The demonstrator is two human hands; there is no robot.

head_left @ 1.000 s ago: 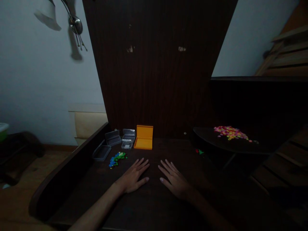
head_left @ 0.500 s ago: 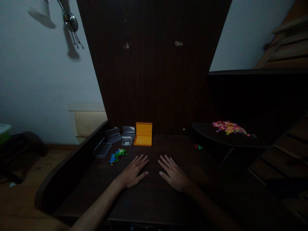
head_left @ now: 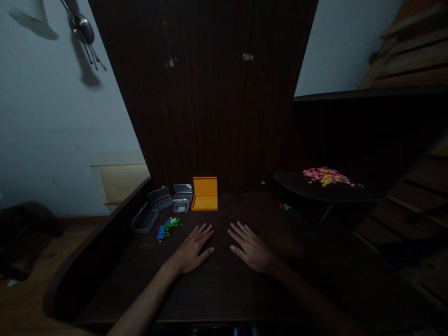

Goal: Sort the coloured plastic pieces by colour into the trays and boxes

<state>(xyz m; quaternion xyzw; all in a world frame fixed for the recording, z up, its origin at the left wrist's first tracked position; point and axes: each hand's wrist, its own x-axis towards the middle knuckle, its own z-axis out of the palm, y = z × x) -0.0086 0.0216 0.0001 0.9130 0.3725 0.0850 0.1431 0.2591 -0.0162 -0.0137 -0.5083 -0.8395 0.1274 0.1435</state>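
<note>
My left hand (head_left: 192,248) lies flat on the dark wooden desk (head_left: 217,289), palm down, fingers spread, holding nothing. My right hand (head_left: 249,247) rests flat beside it, also open and empty. Just left of my left hand sits a small heap of blue and green beads (head_left: 168,227). Behind the heap stand clear plastic boxes (head_left: 160,198) and an open orange box (head_left: 205,193) against the back panel.
A raised dark shelf (head_left: 315,192) at the right carries a pile of pink and yellow beads (head_left: 325,176). A few red and green bits (head_left: 284,206) lie below its edge. Another clear box (head_left: 144,220) sits by the desk's raised left rim.
The view has shifted, sliding the scene to the left and slightly up in the frame. Both hands stay flat on the desk in the same pose.
</note>
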